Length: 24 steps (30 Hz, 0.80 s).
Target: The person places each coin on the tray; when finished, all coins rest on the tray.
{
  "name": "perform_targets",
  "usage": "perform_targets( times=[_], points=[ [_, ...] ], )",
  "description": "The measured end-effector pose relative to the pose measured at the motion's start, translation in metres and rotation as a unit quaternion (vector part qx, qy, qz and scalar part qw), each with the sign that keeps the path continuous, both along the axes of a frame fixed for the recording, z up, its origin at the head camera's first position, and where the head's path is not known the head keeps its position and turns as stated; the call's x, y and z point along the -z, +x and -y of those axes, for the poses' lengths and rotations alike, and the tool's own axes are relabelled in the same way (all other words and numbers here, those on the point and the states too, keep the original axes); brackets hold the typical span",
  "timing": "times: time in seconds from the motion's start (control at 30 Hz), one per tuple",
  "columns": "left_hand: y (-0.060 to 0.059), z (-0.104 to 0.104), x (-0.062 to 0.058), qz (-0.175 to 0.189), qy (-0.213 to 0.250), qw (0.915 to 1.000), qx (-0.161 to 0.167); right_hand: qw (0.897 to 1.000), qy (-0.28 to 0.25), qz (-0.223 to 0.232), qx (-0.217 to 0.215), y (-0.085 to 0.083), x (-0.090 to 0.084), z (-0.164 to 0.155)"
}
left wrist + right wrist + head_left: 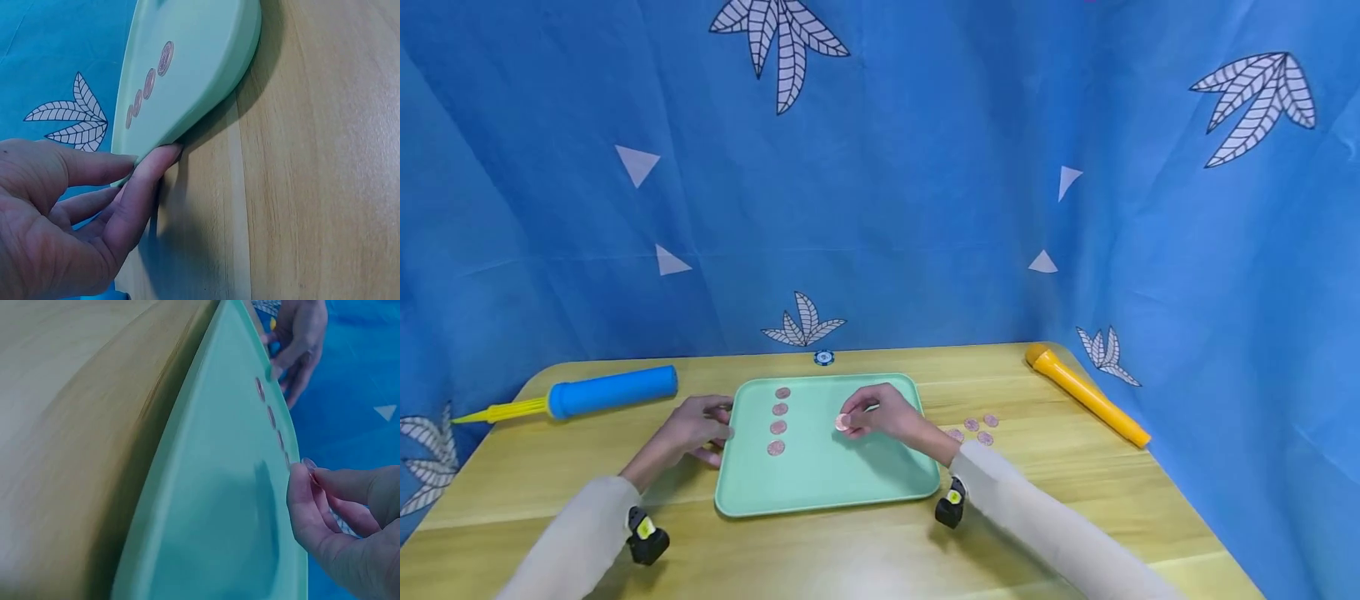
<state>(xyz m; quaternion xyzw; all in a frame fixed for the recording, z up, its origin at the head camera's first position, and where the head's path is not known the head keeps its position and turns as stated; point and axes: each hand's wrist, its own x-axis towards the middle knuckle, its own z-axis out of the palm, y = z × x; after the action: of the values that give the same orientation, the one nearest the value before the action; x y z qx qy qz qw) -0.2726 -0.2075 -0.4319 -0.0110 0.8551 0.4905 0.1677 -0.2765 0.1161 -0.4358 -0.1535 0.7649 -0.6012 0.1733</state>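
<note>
While the left hand [696, 429] braces the tray [820, 487] at nine o'clock with straight fingers, the right hand [883, 414] pinches a coin [843, 422] by its rim; thin, light and probably slippery.

A: Where is the tray [820, 483]?

B: It lies on the desk [880, 550], in the middle. Four coins [779, 419] lie in it in a row, on its left side, running from front to back.

A: What is left of the tray?

B: The pump [602, 393] lies on the desk, far to the left and toward the back. The left hand [696, 427] touches the tray's left edge.

A: And on the right?

B: A few loose coins [976, 428] lie on the desk just beside the tray. The microphone [1086, 393] lies farther right, near the back corner.

A: Anything over the tray?

B: The right hand [883, 414] is over its middle, pinching one coin [843, 422].

A: And behind the tray?

B: A small chip [823, 357] lies at the desk's back edge, by the curtain [880, 167].
</note>
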Motion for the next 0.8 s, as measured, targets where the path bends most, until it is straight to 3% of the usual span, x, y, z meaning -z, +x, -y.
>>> perform_targets(
  times=[0.1, 0.3, 0.6, 0.8],
  points=[
    [0.005, 0.006, 0.003, 0.003, 0.0, 0.9999, -0.01, 1.0, 0.006, 0.013, -0.023, 0.001, 0.003, 0.02],
    [0.004, 0.005, 0.004, 0.001, 0.013, 0.9998, -0.014, 0.998, 0.025, 0.012, -0.048, 0.006, 0.005, 0.045],
    [0.004, 0.006, 0.007, 0.005, 0.002, 0.9998, -0.02, 0.995, 0.004, 0.086, -0.045, 0.019, 0.011, 0.07],
    [0.002, 0.004, 0.006, 0.001, 0.006, 0.9999, -0.014, 0.997, 0.034, 0.055, -0.044, 0.023, 0.009, 0.08]
  ],
)
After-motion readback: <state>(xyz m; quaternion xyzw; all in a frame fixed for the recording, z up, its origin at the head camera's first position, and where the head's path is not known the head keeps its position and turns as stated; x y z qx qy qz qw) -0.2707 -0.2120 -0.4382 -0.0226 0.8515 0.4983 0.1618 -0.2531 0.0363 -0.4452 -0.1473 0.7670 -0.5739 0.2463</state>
